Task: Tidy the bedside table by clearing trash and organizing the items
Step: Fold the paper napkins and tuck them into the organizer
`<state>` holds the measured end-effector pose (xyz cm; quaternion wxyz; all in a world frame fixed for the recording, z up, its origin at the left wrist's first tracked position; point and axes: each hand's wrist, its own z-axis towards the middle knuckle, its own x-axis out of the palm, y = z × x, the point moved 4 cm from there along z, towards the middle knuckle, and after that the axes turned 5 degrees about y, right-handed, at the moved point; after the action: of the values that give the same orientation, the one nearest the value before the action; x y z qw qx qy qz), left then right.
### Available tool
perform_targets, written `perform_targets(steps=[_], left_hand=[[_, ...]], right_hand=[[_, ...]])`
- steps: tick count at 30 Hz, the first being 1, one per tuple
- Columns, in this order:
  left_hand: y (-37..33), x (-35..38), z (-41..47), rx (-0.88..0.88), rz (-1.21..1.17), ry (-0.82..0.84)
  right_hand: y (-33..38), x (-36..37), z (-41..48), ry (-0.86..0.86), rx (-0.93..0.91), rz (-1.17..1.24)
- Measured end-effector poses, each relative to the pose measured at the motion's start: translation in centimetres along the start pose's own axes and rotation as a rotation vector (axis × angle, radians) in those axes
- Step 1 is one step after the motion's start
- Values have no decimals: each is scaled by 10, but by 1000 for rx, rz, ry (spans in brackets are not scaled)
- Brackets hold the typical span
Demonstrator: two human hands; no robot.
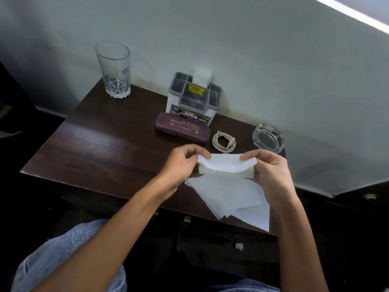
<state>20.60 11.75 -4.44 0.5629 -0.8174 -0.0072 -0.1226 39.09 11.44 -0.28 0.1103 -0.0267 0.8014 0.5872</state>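
A: Report the state of both hands.

B: The left hand pinches the left end of a white folded paper tissue between thumb and fingers. The right hand pinches the right end the same way. The tissue is stretched between them, raised above the dark brown wooden bedside table, and it sags slightly in the middle.

A: Location of the remaining items, referenced to the white plastic organiser box with a grey compartment top?

B: The box stands at the back of the table against the wall, with a white sheet protruding from its rear slot. Directly in front of it, touching or nearly touching its base, lies a maroon rectangular spectacle case with gold lettering. To the front-right of the box lies a coiled cream cable. Further right, near the table's edge, sits a clear glass ashtray. Well to the left of the box, at the back corner, a tall clear cut-glass tumbler stands upright — it bears a small label.

A: Anything under the hands?

B: A loose stack of flat white tissue sheets lies in front of the box at the near edge of the table — one corner overhangs the edge. Blue denim shows below the table.
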Motion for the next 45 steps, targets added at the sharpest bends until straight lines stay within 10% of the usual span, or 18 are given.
perform_targets(steps=[12, 20, 29, 45], left_hand=[[-4, -4, 3, 178, 182, -144], [-7, -22, -2, 181, -49, -382], [-10, -18, 1, 125, -169, -351], [-2, -13, 2, 16, -132, -276]], right_hand=[[3, 10, -5, -131, -69, -99], [61, 27, 80, -277, -123, 250], [109, 27, 136, -515, -239, -551], [101, 71, 136, -138, -301, -736]])
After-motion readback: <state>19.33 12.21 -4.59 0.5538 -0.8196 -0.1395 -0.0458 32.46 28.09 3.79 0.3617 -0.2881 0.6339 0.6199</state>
